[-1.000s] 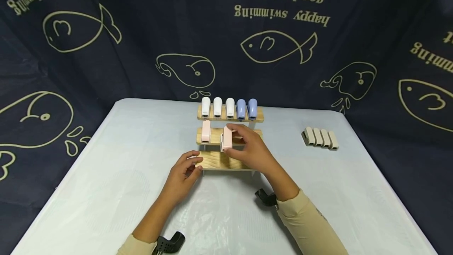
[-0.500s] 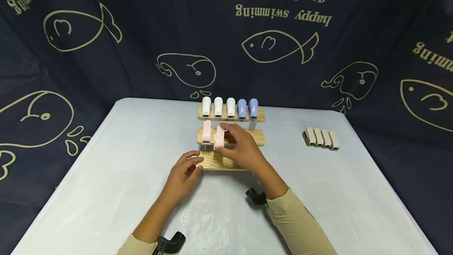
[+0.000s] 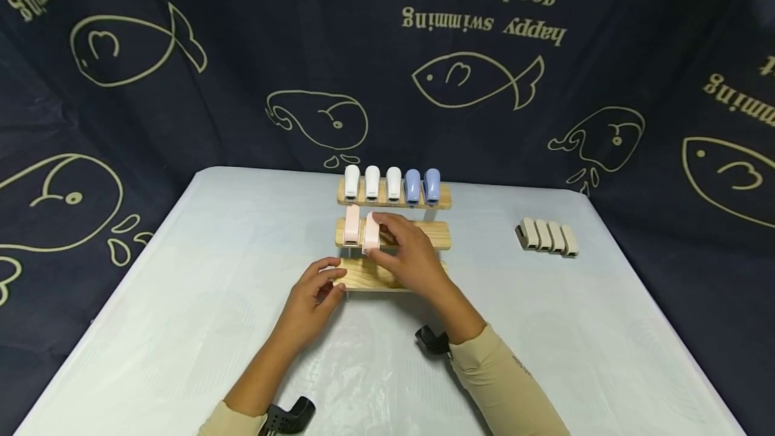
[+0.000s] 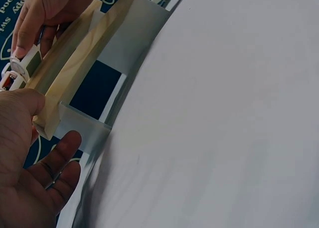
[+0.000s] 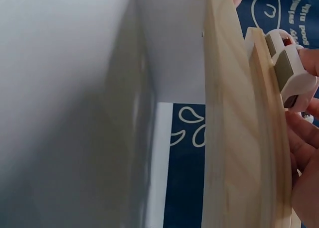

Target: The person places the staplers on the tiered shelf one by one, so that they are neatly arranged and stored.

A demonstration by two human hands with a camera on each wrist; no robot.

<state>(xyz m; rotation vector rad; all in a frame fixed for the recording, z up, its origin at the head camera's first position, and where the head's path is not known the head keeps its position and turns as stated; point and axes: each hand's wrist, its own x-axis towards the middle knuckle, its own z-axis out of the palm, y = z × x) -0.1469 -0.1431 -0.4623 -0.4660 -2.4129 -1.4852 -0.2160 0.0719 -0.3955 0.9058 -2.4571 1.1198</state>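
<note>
In the head view my right hand point(image 3: 410, 256) pinches a pink mini stapler point(image 3: 371, 231) between thumb and fingertips, at the middle shelf point(image 3: 432, 234) of a three-step wooden rack. Just left of it, another pink mini stapler point(image 3: 352, 225) sits on that shelf. The right wrist view shows the held stapler's pale body point(image 5: 295, 81) and grey base right at the shelf edge. At the left end of the bottom shelf point(image 3: 369, 276), my left hand point(image 3: 311, 303) holds the corner, thumb on one side and a fingertip on the other; its other fingers hang loose.
On the top shelf point(image 3: 445, 202) stand three white mini staplers point(image 3: 372, 184) and two blue ones point(image 3: 422, 186). Several beige mini staplers point(image 3: 547, 236) lie side by side on the white table point(image 3: 212, 328) at right. A dark patterned cloth point(image 3: 242, 126) hangs behind.
My right hand has carried the pink stapler leftward, close beside the other pink one on the middle shelf. My left hand has stayed at the rack's corner.
</note>
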